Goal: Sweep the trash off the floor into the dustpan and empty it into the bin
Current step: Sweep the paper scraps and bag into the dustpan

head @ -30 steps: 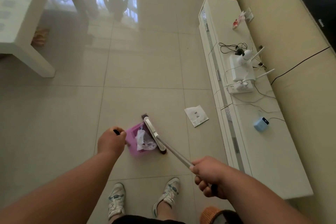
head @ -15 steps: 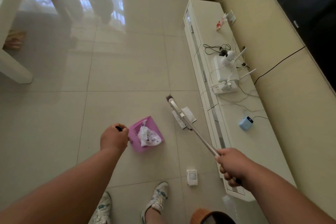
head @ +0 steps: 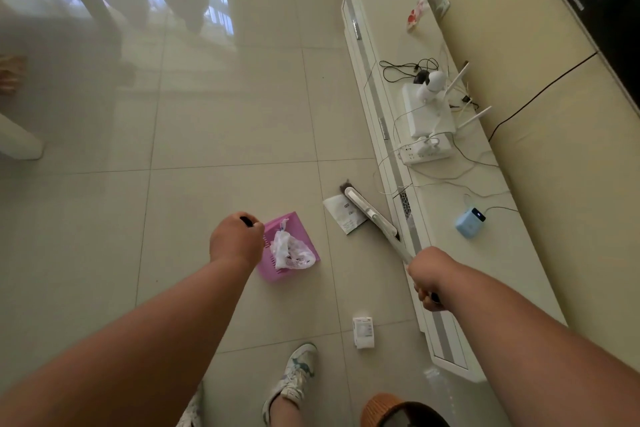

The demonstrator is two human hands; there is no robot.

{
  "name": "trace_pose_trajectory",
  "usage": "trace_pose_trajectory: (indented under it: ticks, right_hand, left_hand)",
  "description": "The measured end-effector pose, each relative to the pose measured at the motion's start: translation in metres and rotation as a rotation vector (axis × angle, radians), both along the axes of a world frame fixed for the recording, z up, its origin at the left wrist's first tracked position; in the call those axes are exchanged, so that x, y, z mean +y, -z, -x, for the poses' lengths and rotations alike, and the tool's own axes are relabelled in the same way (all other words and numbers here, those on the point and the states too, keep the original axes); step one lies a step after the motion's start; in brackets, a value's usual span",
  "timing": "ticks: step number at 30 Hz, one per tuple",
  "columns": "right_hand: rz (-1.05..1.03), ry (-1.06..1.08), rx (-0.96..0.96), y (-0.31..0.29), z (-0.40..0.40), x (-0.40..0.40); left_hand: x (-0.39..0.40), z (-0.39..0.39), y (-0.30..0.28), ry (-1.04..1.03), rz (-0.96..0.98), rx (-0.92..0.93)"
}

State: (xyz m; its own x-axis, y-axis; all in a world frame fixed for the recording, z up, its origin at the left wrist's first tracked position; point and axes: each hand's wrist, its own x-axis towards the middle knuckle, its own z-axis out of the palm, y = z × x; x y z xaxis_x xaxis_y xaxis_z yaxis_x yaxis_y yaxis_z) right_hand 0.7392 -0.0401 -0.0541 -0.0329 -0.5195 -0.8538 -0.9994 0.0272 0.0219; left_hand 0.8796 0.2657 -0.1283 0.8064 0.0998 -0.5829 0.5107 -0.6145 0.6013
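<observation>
Glossy tiled floor [head: 207,135] beside a low white cabinet [head: 450,253]. Broom [head: 372,215], stiff and light, its handle gripped in the closed right hand [head: 427,276], head resting on a flat paper leaflet [head: 341,215] likely to slide. Pink dustpan [head: 294,246], held by the closed left hand [head: 235,241], carries a crumpled, flimsy plastic bag [head: 289,251]. Small carton [head: 363,332] lies near the shoe; bin [head: 384,407] at bottom edge.

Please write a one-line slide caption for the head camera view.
Left hand holds a pink dustpan with a crumpled bag; right hand sets the broom against a paper sheet.
</observation>
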Motion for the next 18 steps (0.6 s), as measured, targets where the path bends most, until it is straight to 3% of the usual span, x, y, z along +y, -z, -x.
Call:
trace_pose_trajectory:
  ticks: [14, 18]
  right_hand:
    - [-0.200, -0.340, -0.055, -0.022, 0.010, 0.012]
    - [-0.323, -0.314, -0.098, -0.036, 0.018, 0.019]
  left_hand:
    - [-0.016, -0.005, -0.007, -0.048, -0.035, 0.015]
    - [-0.016, -0.006, -0.006, -0.045, -0.046, 0.014]
